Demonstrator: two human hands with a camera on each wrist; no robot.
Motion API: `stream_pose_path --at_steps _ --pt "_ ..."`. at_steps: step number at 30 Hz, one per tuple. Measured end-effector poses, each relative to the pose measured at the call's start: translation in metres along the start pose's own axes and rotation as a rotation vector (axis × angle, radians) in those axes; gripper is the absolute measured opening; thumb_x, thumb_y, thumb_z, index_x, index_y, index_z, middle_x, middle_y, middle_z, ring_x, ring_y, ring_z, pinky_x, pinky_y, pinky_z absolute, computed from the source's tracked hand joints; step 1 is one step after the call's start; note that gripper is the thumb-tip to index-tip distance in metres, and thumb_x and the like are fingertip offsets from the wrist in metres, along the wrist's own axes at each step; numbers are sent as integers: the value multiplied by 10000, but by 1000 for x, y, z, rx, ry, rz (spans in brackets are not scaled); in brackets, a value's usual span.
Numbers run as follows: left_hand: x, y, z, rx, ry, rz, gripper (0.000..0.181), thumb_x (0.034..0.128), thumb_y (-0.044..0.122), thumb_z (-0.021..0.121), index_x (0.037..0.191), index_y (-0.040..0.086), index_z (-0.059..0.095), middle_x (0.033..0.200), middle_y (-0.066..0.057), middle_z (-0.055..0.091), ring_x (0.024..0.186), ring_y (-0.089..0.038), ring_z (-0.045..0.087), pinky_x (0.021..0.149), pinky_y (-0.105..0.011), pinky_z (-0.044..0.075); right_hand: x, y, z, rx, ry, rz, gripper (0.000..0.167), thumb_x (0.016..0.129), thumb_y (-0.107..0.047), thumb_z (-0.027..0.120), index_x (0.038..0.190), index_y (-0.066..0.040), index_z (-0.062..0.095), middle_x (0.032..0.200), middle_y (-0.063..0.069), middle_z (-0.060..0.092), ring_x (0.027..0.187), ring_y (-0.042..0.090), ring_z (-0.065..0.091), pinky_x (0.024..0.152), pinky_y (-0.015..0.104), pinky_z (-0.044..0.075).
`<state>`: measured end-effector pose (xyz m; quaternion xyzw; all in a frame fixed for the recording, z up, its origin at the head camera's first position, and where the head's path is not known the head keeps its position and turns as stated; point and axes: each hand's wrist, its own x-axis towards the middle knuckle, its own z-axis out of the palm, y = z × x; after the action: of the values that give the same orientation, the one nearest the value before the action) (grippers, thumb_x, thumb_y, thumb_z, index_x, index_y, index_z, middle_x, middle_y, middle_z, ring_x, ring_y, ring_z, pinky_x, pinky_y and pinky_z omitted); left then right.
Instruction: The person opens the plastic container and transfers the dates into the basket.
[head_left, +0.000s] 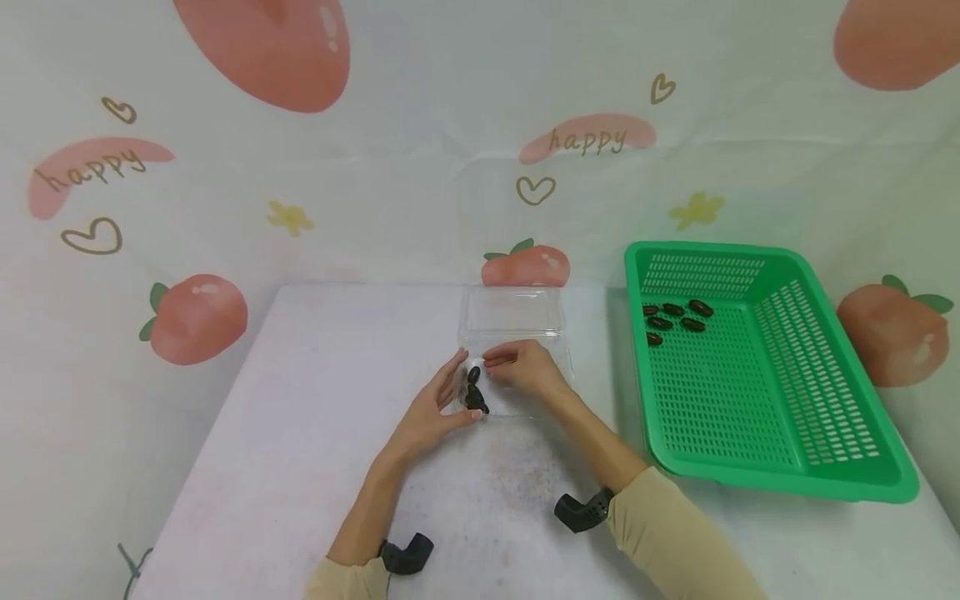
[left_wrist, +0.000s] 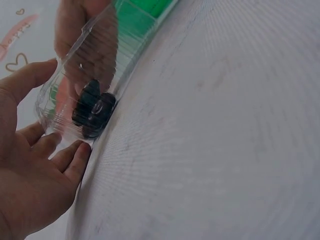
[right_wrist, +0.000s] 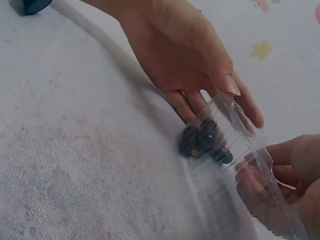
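Observation:
A clear plastic clamshell box (head_left: 525, 400) lies on the table with its lid raised toward the wall. Several dark, glossy oval pieces that look like dates (head_left: 475, 398) are bunched along its left side. My left hand (head_left: 423, 417) holds the box at that side, thumb at the near corner and fingers along the wall; the left wrist view shows the thumb (left_wrist: 37, 75) against the rim. Over the box is my right hand (head_left: 528, 368), fingertips just beside the farthest date, with nothing visible in them. Clear plastic partly covers this hand (right_wrist: 300, 175) in the right wrist view.
To the right stands a green slotted basket (head_left: 780, 479), with several more dates (head_left: 672, 309) grouped at its far left corner. A white printed wall covering (head_left: 397, 192) rises behind the white table (head_left: 300, 400). Each wrist wears a black camera mount (head_left: 407, 555).

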<state>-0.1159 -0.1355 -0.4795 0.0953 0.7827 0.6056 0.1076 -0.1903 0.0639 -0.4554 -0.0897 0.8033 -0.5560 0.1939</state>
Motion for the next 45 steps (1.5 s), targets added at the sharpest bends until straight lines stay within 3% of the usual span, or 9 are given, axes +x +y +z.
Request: stream_pose_path --at_steps 6,13,20,32,45 --pt "0 1 2 8 -3 6 900 874 129 770 1593 192 232 1634 40 211 1473 -246 271 1187 -386 287 3 -2 7 -64 28 -4 280 815 32 721 1094 22 744 993 126 752 910 202 721 748 260 591" --pt "2 -3 6 -5 -31 21 904 872 115 769 1594 181 229 1643 26 192 1471 -261 269 1185 -407 288 5 3 11 -204 49 10 287 786 8 758 1069 -38 770 901 51 760 819 138 707 723 258 573" --pt "2 -4 5 3 -22 16 898 874 112 768 1593 197 237 1633 70 213 1458 -242 300 1172 -381 315 6 5 14 -291 36 -39 220 766 -78 827 984 -86 800 837 -6 751 790 106 692 724 266 562" --pt "2 -3 6 -4 -23 15 892 877 123 768 1591 214 242 1635 64 205 1464 -266 283 1175 -407 311 6 4 11 -302 61 -47 113 788 -141 830 882 -111 776 751 -38 712 697 89 639 631 241 511" --pt "2 -3 1 0 -4 2 913 864 155 787 1591 232 240 1633 55 211 1465 -254 290 1170 -390 320 -6 -12 -3 -217 91 -61 169 844 -155 791 1012 -133 798 886 -17 747 745 109 680 651 261 543"
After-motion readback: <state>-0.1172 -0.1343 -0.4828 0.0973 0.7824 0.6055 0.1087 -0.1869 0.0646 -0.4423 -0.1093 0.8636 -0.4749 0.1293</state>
